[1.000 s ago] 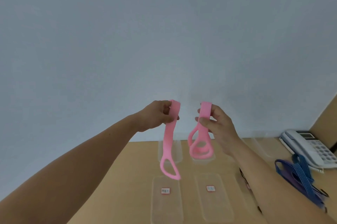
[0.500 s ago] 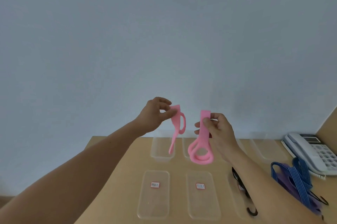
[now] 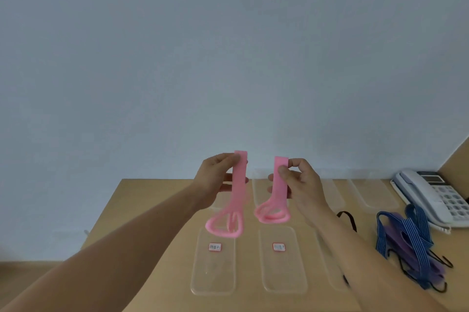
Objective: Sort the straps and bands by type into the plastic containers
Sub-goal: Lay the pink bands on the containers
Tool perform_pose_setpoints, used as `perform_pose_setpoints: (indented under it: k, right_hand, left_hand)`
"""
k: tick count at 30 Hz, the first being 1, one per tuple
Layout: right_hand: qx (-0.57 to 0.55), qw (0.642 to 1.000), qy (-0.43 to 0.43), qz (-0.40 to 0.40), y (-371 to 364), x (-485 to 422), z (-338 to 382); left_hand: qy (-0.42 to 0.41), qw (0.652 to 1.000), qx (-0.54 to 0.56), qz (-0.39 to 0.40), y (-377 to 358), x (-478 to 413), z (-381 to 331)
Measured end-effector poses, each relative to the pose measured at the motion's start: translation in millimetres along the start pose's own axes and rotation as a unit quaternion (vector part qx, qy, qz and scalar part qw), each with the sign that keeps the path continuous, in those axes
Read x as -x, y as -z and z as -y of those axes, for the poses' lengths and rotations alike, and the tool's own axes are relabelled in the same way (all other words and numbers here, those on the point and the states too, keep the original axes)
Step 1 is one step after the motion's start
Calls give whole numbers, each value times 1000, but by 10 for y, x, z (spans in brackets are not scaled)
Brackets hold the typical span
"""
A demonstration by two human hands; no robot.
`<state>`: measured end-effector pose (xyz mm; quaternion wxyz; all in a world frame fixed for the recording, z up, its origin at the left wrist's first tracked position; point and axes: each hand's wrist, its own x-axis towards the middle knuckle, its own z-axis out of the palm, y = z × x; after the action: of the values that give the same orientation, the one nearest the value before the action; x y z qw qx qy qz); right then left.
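The left hand [image 3: 213, 182] is pinching a pink band [image 3: 239, 184] by its top, long axis hanging straight down toward the left labelled container [image 3: 213, 276] (this hand is nearer); the right hand [image 3: 302, 184] is pinching a second pink band [image 3: 278, 192], dangling right of it.

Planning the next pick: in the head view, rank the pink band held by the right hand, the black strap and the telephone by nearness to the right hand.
1. Pink band: pinched in the right hand itself.
2. Black strap: lying just right of that forearm.
3. Telephone: at the far right.
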<state>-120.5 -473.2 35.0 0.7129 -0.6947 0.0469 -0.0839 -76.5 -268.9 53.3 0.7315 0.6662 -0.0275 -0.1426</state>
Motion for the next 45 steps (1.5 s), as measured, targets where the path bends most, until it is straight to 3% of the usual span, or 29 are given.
perform_pose_setpoints:
  k: [5,11,22,29,32,36,41,45]
  right_hand:
    - [0,999,-49,-21,-28,19,-294]
    - [36,994,-101,-18,-70,91,-573]
    - [-5,996,-92,8,-199,92,-401]
    - [2,998,-47,-43,-20,16,-236]
    - [47,997,-53,-40,26,10,-355]
    - [75,991,-112,-29,66,72,-576]
    - [131,966,-223,-11,90,104,-940]
    - [205,939,-275,5,119,41,-1325]
  left_hand:
    - [60,993,31,92,141,9,441]
    - [99,986,123,57,68,-18,815]
    - [-28,993,109,-18,-112,-140,706]
    - [-88,986,141,-28,-45,-93,157]
    - [-58,983,172,-15,42,-70,58]
    - [37,995,87,-16,153,-22,346]
    - [182,983,-3,-23,343,-4,984]
    - [229,971,-57,-47,440,-78,1433]
